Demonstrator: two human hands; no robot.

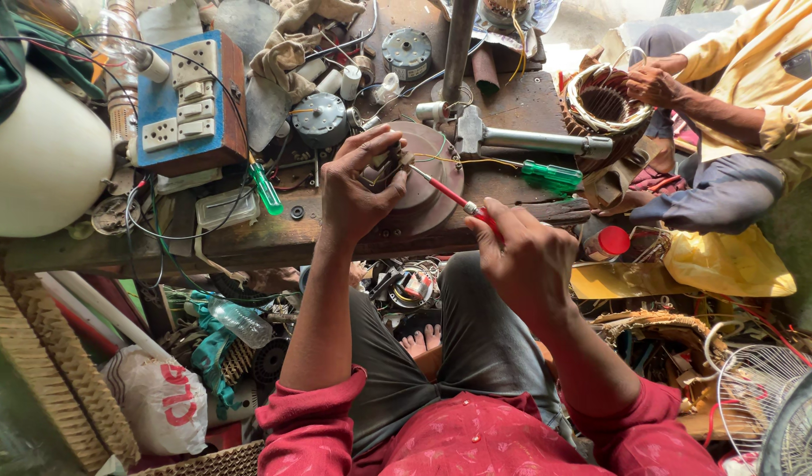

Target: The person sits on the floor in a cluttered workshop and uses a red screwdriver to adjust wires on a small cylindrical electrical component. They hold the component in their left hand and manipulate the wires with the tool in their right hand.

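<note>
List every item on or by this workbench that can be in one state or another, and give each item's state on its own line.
left hand: gripping a small dark part
right hand: shut on red screwdriver, tip at the part
green screwdriver: lying unused
plastic bottle: on its side
co-worker's hand: resting on wound coil

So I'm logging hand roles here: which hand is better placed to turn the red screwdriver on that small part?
Right. The right hand already grips the red screwdriver, its tip at the small part. The left hand is busy pinching that part over the round metal disc.
</note>
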